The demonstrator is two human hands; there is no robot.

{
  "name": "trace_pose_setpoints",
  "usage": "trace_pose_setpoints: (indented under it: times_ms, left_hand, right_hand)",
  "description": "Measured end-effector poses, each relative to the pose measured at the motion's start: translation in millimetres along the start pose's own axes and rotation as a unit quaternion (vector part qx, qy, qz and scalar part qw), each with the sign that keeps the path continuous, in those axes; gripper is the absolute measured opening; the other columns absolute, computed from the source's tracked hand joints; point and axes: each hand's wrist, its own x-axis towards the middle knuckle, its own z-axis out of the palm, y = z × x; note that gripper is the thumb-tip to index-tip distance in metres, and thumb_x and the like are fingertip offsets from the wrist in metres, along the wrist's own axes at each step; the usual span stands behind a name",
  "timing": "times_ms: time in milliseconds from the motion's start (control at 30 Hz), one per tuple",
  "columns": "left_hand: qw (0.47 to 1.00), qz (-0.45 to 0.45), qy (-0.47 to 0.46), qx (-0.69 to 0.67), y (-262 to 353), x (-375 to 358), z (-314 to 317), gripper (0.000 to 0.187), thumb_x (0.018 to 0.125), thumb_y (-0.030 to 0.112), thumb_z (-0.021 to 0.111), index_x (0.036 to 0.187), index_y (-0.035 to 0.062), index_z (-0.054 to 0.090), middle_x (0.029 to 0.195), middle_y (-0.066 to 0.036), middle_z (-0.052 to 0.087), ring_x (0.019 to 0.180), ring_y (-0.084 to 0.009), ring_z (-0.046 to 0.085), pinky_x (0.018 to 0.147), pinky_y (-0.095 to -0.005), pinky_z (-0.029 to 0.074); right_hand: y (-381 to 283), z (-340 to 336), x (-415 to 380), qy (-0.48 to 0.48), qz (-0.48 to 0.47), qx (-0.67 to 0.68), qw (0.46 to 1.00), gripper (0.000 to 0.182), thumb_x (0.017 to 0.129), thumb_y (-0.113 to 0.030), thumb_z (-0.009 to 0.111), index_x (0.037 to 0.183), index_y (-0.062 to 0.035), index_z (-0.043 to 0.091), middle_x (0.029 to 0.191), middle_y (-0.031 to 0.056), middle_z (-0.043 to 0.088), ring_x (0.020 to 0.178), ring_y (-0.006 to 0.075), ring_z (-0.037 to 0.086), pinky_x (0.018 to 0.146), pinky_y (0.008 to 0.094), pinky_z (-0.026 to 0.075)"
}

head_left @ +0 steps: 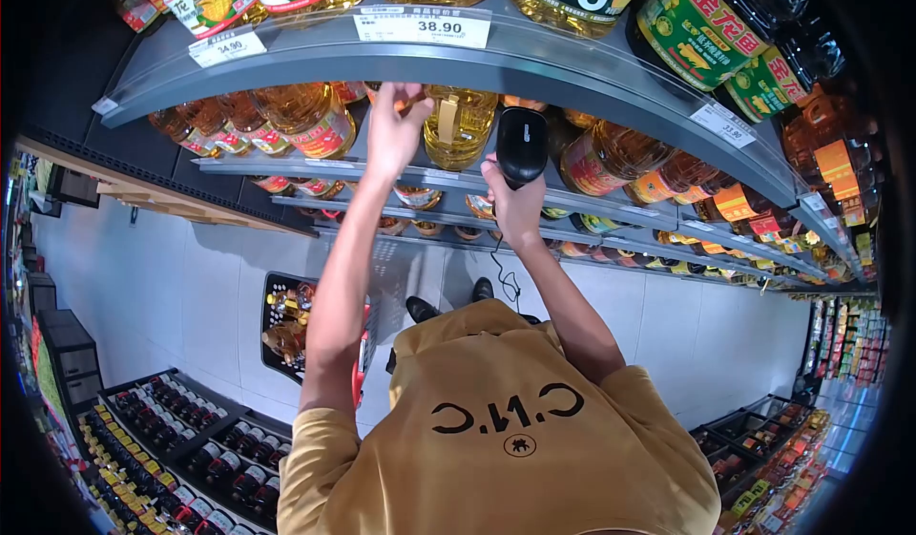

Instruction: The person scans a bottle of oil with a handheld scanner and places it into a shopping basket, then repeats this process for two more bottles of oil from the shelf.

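My left hand (396, 129) reaches up to the shelf, beside a bottle of yellow oil (460, 126) that stands under the upper shelf edge. Its fingers are bent near the bottle's left side, and the fingertips are partly hidden. My right hand (518, 203) is wrapped round a black handheld scanner (522, 144), whose head points up to the right of that bottle. A thin black cable (506, 277) hangs below the scanner.
The upper shelf (315, 58) carries large oil bottles and price tags. More bottles (303, 120) stand on the lower shelves. A cart (277, 292) holding bottles is on the floor at left. Display racks (215, 416) stand behind.
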Motion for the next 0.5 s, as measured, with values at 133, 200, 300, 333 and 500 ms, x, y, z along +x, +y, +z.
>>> trace_pose_setpoints:
  times_ms: [133, 200, 300, 333, 500]
  left_hand:
    - [0.993, -0.028, -0.034, -0.109, -5, -26, 12, 0.029, 0.095, 0.012, 0.068, 0.118, -0.0047, 0.062, 0.103, -0.007, 0.067, 0.099, -0.0119, 0.061, 0.088, -0.0253, 0.048]
    - [0.988, -0.068, -0.054, -0.125, -16, -22, 14, 0.03, 0.096, 0.014, 0.068, 0.119, -0.0045, 0.062, 0.104, -0.008, 0.068, 0.097, -0.0106, 0.061, 0.088, -0.0252, 0.048]
    - [0.975, -0.083, -0.095, -0.185, -21, -13, 14, 0.024, 0.098, 0.016, 0.066, 0.113, -0.002, 0.065, 0.1, -0.006, 0.07, 0.092, -0.0076, 0.061, 0.083, -0.0234, 0.048]
    - [0.971, -0.078, -0.119, -0.193, -19, -13, 14, 0.023, 0.098, 0.017, 0.065, 0.112, -0.0013, 0.066, 0.099, -0.005, 0.07, 0.091, -0.0072, 0.061, 0.082, -0.0229, 0.048]
    - [0.944, -0.113, -0.13, -0.282, -18, -12, 18, 0.018, 0.099, 0.015, 0.064, 0.106, -0.0001, 0.067, 0.092, -0.006, 0.073, 0.089, -0.0092, 0.064, 0.083, -0.0248, 0.048]
  right_hand:
    - [10, 8, 11, 0.002, -0.055, 0.006, 0.998, 0.018, 0.088, -0.004, 0.07, 0.104, -0.0007, 0.063, 0.076, 0.0001, 0.061, 0.059, 0.0063, 0.053, 0.054, 0.0231, 0.044]
    - [10, 12, 15, 0.005, -0.072, -0.005, 0.997, 0.018, 0.088, -0.003, 0.071, 0.104, -0.0008, 0.063, 0.075, -0.0001, 0.061, 0.059, 0.006, 0.053, 0.053, 0.0231, 0.044]
    - [9, 21, 22, -0.002, -0.102, -0.006, 0.995, 0.018, 0.088, -0.003, 0.071, 0.105, -0.001, 0.064, 0.075, -0.0004, 0.06, 0.06, 0.0055, 0.052, 0.053, 0.0226, 0.043]
    - [9, 22, 24, -0.002, -0.109, -0.006, 0.994, 0.018, 0.089, -0.003, 0.071, 0.105, -0.0011, 0.064, 0.075, -0.0005, 0.06, 0.06, 0.0053, 0.052, 0.053, 0.0224, 0.043]
    - [9, 26, 29, 0.011, -0.13, -0.012, 0.991, 0.017, 0.089, -0.003, 0.071, 0.106, -0.0018, 0.066, 0.075, -0.0015, 0.06, 0.059, 0.0047, 0.051, 0.053, 0.022, 0.042]
